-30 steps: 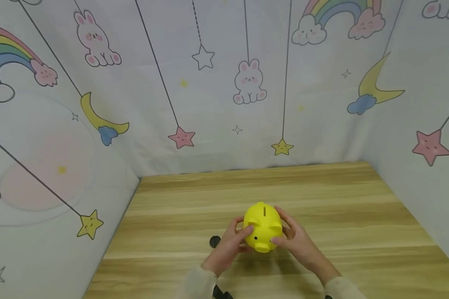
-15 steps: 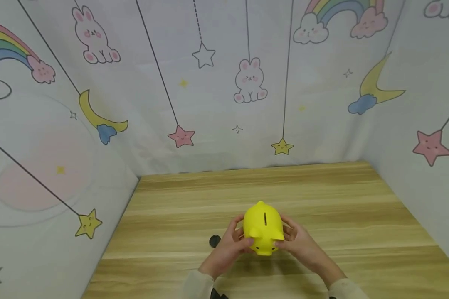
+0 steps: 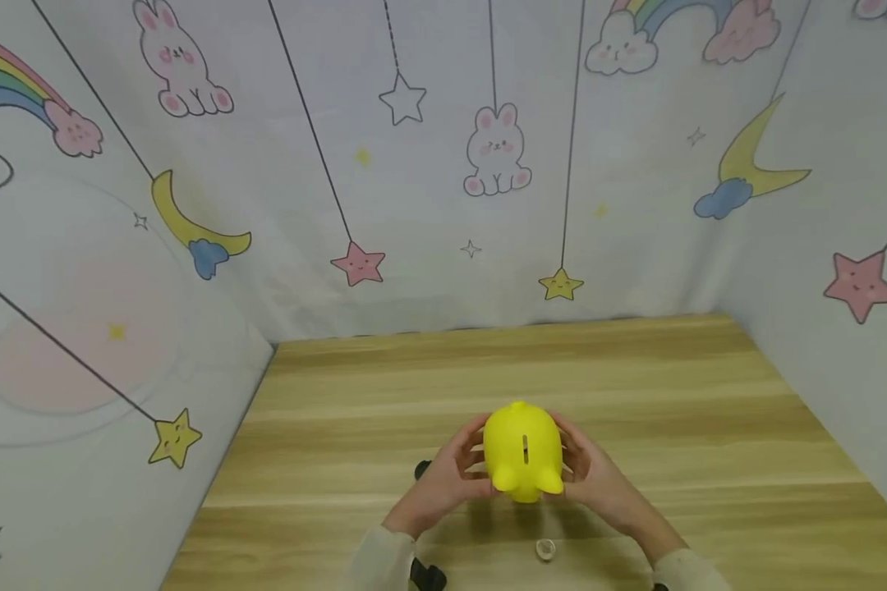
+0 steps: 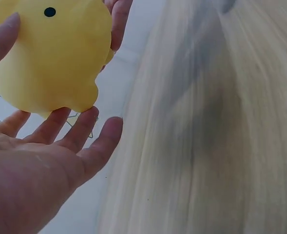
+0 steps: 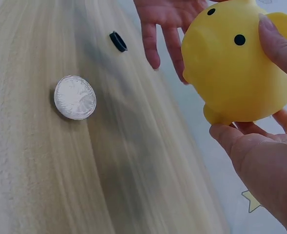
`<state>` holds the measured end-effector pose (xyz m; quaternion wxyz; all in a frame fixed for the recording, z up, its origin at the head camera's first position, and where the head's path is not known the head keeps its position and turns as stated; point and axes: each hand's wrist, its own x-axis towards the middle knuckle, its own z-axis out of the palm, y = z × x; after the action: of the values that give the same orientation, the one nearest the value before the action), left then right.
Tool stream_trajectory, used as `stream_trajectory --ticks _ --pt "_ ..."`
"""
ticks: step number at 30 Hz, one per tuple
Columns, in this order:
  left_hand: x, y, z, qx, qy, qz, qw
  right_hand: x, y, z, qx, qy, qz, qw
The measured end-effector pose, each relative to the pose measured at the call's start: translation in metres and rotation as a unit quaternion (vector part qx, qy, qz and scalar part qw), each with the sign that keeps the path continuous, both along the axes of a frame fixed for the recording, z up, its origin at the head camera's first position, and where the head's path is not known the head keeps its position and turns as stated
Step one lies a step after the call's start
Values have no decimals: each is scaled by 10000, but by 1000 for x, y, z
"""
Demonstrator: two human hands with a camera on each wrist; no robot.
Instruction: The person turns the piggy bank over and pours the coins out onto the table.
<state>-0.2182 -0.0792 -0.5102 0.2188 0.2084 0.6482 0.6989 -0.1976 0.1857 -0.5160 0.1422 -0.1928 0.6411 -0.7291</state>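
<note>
A yellow piggy bank (image 3: 523,451) is held up over the table between both hands, its coin slot facing the head camera and its snout side turned toward the person. My left hand (image 3: 447,480) grips its left side, thumb near an eye and fingers beneath, as the left wrist view shows. On the other side my right hand (image 3: 599,484) holds it the same way, thumb by an ear (image 5: 282,27). A silver coin (image 5: 75,97) lies on the wood below. Farther off sits a small round black plug (image 5: 118,42), partly covered by the left hand in the head view.
The wood-grain table (image 3: 384,386) meets a white cloth backdrop (image 3: 429,295) with printed rabbits, stars and moons at the back and both sides. A black wrist-worn device (image 3: 427,574) shows at the left sleeve.
The piggy bank has tipped forward, snout down, so its eyes have gone from the head view. A coin now lies on the table in front of it, where earlier there was bare wood.
</note>
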Motion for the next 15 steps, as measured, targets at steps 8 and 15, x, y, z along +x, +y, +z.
stream_trajectory --ticks 8,15 --pt "-3 0 -8 80 134 -56 9999 -2 1 -8 85 437 35 9990" --pt "-3 2 -7 212 535 -151 9982 -1 0 -9 362 1211 -59 9920"
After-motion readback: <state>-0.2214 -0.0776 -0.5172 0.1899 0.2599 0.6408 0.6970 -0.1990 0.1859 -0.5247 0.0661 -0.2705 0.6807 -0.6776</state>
